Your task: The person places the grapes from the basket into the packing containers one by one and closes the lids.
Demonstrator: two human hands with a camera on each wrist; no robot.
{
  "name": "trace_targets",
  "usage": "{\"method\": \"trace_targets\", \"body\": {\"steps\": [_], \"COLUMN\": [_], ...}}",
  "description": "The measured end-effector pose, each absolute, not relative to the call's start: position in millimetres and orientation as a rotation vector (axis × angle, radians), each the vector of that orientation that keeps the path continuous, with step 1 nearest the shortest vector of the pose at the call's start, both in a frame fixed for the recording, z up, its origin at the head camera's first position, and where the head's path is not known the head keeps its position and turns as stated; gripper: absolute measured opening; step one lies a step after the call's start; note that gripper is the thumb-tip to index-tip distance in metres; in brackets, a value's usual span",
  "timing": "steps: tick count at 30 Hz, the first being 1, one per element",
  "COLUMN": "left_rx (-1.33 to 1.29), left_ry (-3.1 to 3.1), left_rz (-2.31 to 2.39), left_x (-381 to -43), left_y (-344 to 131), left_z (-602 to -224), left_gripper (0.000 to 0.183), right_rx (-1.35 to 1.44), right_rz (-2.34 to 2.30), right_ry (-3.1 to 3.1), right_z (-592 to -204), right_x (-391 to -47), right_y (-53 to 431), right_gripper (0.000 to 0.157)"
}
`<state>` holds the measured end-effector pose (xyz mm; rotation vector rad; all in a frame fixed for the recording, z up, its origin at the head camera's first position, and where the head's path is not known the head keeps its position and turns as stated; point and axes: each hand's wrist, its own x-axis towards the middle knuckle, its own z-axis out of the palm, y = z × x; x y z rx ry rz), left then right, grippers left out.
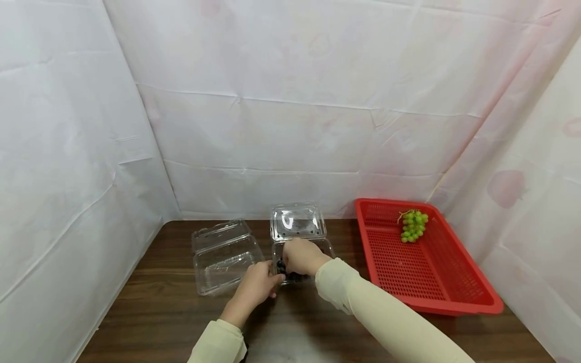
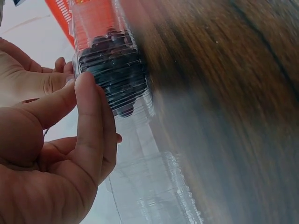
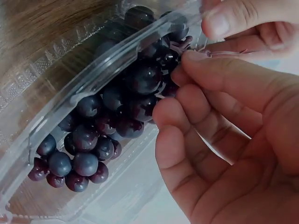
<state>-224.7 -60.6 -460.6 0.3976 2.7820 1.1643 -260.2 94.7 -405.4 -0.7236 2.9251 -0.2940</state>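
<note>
A clear plastic clamshell box (image 1: 298, 221) stands with its lid folded back, in the middle of the head view. Inside lies a bunch of dark purple grapes (image 3: 112, 99). My right hand (image 1: 301, 256) reaches into the box from above and pinches the bunch's stem (image 3: 183, 45) between thumb and fingers. At the box's near left corner, my left hand (image 1: 256, 283) pinches the rim between thumb and fingers. Part of the bunch is hidden by my right hand in the head view.
Left of the hands lies a second clear clamshell box (image 1: 227, 264), its lid open. A red plastic basket (image 1: 399, 262) stands on the right, holding a bunch of green grapes (image 1: 413, 225) at its far end. White printed sheets (image 1: 290, 126) enclose the brown wooden table (image 1: 154, 302).
</note>
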Motion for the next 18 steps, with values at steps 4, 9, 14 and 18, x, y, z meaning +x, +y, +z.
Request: {"method": "trace_targets", "body": {"steps": [4, 9, 14, 18], "left_rx": [0.376, 0.358, 0.342, 0.373], "left_ry": [2.797, 2.792, 2.785, 2.805], "left_rz": [1.135, 1.11, 1.126, 1.142], "left_x": [-225.1, -226.8, -227.9, -227.9], "left_y": [-61.6, -62.5, -62.9, -64.3], "left_z": [-460.9, -461.6, -464.2, -463.5], "left_gripper": [0.064, 0.066, 0.067, 0.057], "right_rx": [-0.71, -0.718, -0.723, -0.568], "right_rz": [-0.393, -0.441, -0.543, -0.819], "right_ry": [2.893, 2.892, 2.909, 3.036], "right_z": [-408.1, -413.9, -414.5, -412.3], "right_x": [-260.5, -262.8, -261.8, -259.5], "right_y": [99.1, 102.4, 108.2, 120.2], "right_gripper": [0.011, 0.014, 0.012, 0.015]}}
